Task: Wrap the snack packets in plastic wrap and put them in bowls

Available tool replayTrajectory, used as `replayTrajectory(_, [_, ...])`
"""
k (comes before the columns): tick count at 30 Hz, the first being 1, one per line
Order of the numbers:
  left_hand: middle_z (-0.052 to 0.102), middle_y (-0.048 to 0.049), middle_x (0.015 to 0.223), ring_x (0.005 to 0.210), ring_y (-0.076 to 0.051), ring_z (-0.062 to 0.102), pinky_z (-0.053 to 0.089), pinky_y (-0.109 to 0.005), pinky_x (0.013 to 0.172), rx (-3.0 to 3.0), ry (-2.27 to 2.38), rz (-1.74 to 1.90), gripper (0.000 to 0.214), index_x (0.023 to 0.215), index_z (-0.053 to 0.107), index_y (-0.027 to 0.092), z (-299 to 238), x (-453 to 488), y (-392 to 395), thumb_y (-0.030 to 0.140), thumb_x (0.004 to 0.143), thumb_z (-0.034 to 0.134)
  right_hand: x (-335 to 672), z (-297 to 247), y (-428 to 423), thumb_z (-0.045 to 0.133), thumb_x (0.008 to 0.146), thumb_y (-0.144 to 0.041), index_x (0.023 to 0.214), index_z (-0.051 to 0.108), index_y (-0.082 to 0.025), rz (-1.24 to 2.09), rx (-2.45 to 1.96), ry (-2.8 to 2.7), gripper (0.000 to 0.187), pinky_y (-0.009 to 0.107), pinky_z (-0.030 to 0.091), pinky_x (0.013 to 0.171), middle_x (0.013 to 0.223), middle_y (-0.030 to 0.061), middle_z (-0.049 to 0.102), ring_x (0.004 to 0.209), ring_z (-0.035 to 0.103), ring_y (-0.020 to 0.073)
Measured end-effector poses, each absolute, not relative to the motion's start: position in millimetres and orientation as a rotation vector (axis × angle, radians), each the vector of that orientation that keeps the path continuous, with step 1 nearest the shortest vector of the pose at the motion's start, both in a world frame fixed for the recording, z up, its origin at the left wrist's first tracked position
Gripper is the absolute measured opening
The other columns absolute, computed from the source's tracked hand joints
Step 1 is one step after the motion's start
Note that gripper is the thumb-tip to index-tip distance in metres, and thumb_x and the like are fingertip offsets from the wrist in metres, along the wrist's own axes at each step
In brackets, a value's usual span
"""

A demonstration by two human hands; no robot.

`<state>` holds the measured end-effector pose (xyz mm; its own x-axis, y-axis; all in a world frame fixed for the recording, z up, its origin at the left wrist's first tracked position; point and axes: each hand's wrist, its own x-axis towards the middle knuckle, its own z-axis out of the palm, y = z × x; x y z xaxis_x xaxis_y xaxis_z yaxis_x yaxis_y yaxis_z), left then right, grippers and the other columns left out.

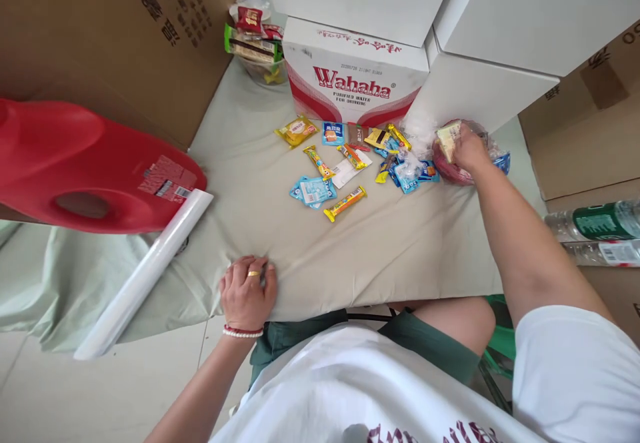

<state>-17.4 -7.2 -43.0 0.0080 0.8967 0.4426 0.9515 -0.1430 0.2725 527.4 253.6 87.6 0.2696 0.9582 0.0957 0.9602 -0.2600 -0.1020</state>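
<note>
My right hand reaches over a reddish basket at the right, its fingers closed on a pale yellow snack packet. On the table's front edge lies my left hand, palm down with bent fingers and nothing seen in it. Between them several wrapped snacks are spread: a yellow packet, a yellow-orange snack bar, light blue packets and a blue-white packet. A heap of blue packets and clear plastic wrap sits beside the basket.
A white Wahaha carton stands at the back. Left of it is a clear tub of snacks. A red jug and a white roll lie at the left. Plastic bottles are at the far right, near cardboard boxes.
</note>
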Motion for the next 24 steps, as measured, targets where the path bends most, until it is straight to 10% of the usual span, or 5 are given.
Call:
replayTrajectory(14, [0.071,-0.0121,0.104,0.106,-0.03,0.066,0.048,-0.042,0.09,-2.157,-1.944,-0.748,0.01,0.098,0.068,0.02,-43,-16,-10,0.018,0.091,0.062,522,86,224,0.032,0.111,-0.021,0.158,0.037,-0.001,-0.333,-2.701,-1.854,0.052,0.041,0.033,0.087,0.138,0.0333,0.055,0.128,0.051,0.0324])
replayTrajectory(24, [0.07,-0.0126,0.11,0.11,-0.032,0.064,0.046,-0.047,0.094,-2.155,-2.088,-0.817,0.015,0.099,0.07,0.022,-45,-16,-11,0.018,0.087,0.062,479,87,228,0.053,0.104,-0.03,0.126,0.069,-0.005,-0.398,-2.385,-1.893,0.036,0.045,0.041,0.093,0.132,0.0248,0.059,0.125,0.048,0.0309])
